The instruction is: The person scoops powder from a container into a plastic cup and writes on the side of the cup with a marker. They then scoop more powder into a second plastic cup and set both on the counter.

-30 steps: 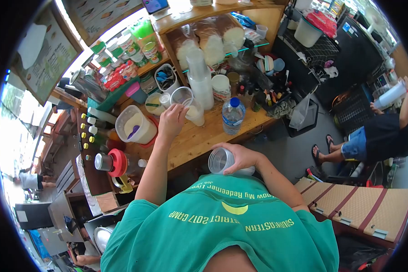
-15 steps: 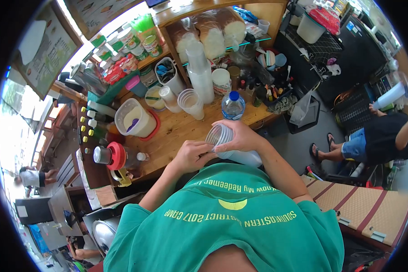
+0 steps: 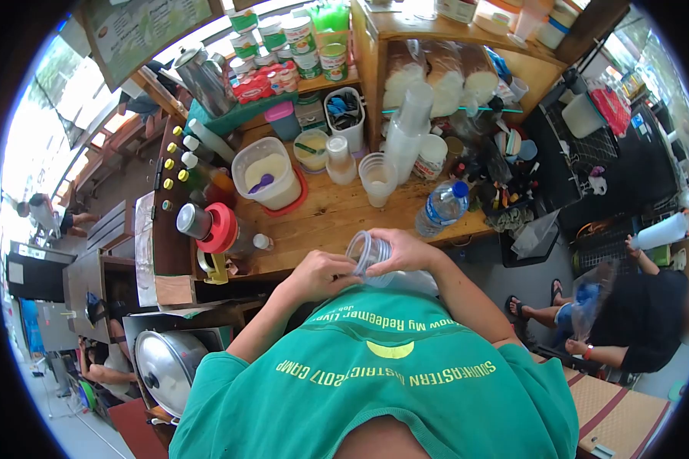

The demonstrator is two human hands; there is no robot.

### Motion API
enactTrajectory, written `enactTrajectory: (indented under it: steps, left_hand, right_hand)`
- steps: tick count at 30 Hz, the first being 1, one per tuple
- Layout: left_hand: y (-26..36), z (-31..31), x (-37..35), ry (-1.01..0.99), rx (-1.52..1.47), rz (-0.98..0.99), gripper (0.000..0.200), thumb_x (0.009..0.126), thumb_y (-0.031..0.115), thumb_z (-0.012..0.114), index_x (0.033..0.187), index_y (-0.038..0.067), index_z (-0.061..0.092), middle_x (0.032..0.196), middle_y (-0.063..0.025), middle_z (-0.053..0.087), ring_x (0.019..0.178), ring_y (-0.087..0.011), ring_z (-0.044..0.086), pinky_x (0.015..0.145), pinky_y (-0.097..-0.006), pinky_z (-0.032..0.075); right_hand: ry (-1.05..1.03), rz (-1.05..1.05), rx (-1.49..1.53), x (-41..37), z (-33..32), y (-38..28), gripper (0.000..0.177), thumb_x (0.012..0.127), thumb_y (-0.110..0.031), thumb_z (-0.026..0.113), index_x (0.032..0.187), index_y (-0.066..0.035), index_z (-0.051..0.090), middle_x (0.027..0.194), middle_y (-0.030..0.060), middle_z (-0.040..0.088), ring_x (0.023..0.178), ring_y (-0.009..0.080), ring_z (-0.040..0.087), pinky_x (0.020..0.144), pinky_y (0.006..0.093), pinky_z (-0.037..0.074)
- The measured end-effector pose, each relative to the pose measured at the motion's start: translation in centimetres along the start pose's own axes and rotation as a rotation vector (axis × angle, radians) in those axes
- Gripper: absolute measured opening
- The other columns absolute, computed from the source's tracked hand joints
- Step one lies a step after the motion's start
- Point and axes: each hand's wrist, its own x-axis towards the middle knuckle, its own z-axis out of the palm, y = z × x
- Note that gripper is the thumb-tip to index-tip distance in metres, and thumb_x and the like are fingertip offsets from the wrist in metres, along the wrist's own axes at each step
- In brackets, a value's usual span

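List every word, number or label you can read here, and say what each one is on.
"SOUTHEASTERN DISTRICT 2017 CAMP": green shirt, yellow print, upside down to the camera.
"My Redeemer Live", ends lost in folds: same shirt, smaller line.
Board on the wall: blurred, unreadable.
Cans on the shelf and water bottle label: too small to read.
Clear cups in the right hand: no print visible.

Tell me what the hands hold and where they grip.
Clear plastic cups: the right hand wraps the side near the rim, the left hand pinches the rim's edge.
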Motion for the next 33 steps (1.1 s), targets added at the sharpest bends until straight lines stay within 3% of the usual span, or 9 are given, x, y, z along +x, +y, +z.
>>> enactTrajectory:
  steps: [5,7,9,12,16,19,24,29,33]
  left_hand:
    - [-2.4,-1.4,1.8,0.304,-0.184,0.119,0.024,0.087,0.026,0.082,0.097,0.005,0.078,0.092,-0.0144,0.077,0.072,-0.0313,0.073,0.066,-0.0395,0.058]
    - [-3.4,-2.9,3.9,0.499,-0.013,-0.148,0.029,0.086,0.027,0.081,0.105,0.006,0.077,0.093,-0.0134,0.076,0.075,-0.0316,0.073,0.068,-0.0408,0.059]
    - [-4.9,-3.4,7.2,0.516,0.146,-0.251,0.039,0.085,0.028,0.081,0.117,0.007,0.074,0.103,-0.0161,0.076,0.082,-0.0336,0.076,0.071,-0.043,0.059]
    - [-8.6,-2.0,11.4,0.454,0.429,-0.218,0.047,0.082,0.034,0.083,0.122,0.011,0.071,0.111,-0.0168,0.074,0.08,-0.0367,0.075,0.072,-0.0476,0.059]
    - [-12.4,0.3,14.8,0.31,0.445,-0.19,0.046,0.077,0.038,0.085,0.113,0.012,0.074,0.103,-0.0165,0.076,0.08,-0.0386,0.074,0.07,-0.0508,0.058]
    - [-13.2,1.1,15.7,0.21,0.452,-0.299,0.043,0.073,0.034,0.088,0.106,0.011,0.074,0.097,-0.0159,0.074,0.084,-0.038,0.073,0.071,-0.0499,0.058]
    - [-13.6,-0.2,13.2,0.221,0.497,-0.368,0.039,0.069,0.043,0.089,0.084,0.01,0.077,0.079,-0.0156,0.074,0.078,-0.0354,0.074,0.069,-0.0485,0.057]
    - [-14.6,-2.6,5.3,0.263,0.55,-0.442,0.04,0.069,0.045,0.088,0.083,0.01,0.076,0.079,-0.0148,0.074,0.078,-0.0349,0.073,0.069,-0.0485,0.057]
    - [-13.4,-4.0,-1.3,0.276,0.583,-0.566,0.041,0.07,0.043,0.089,0.088,0.009,0.074,0.091,-0.0148,0.073,0.085,-0.0344,0.073,0.073,-0.0491,0.057]
  right_hand:
    - [-0.038,-0.034,0.168,0.8,0.6,0.3,0.069,0.076,-0.027,0.092,0.134,-0.005,0.062,0.122,0.0052,0.068,0.111,0.0143,0.063,0.099,0.0322,0.05]
    - [-0.011,-0.032,0.279,0.8,0.7,1.0,0.07,0.075,-0.023,0.091,0.136,-0.004,0.061,0.122,0.0061,0.069,0.109,0.0154,0.065,0.1,0.0327,0.051]
    - [0.001,-0.026,0.297,0.3,0.7,1.4,0.072,0.075,-0.021,0.091,0.137,-0.003,0.06,0.124,0.0058,0.069,0.111,0.0148,0.064,0.101,0.0323,0.05]
    - [0.047,-0.021,0.341,-0.4,1.1,1.5,0.073,0.075,-0.019,0.091,0.138,-0.002,0.058,0.126,0.0055,0.068,0.114,0.0141,0.063,0.103,0.0317,0.05]
    - [0.138,0.006,0.403,-1.8,1.8,1.8,0.073,0.074,-0.018,0.092,0.137,-0.002,0.059,0.127,0.0051,0.067,0.116,0.0138,0.063,0.105,0.0318,0.049]
    - [0.209,0.02,0.435,-2.8,2.1,2.2,0.074,0.074,-0.018,0.093,0.137,-0.002,0.058,0.127,0.0049,0.067,0.116,0.0138,0.063,0.105,0.032,0.049]
    - [0.258,0.015,0.428,-3.7,2.2,2.5,0.076,0.073,-0.019,0.093,0.138,-0.001,0.058,0.129,0.006,0.066,0.119,0.0153,0.062,0.107,0.0327,0.047]
    - [0.287,0.011,0.436,-3.5,2.0,2.6,0.077,0.072,-0.021,0.093,0.138,0.0,0.058,0.128,0.006,0.067,0.12,0.0162,0.062,0.107,0.0331,0.047]
    - [0.313,0.016,0.371,-2.3,1.6,2.3,0.07,0.073,-0.021,0.093,0.132,-0.002,0.061,0.12,0.0043,0.069,0.112,0.0137,0.064,0.102,0.0312,0.05]
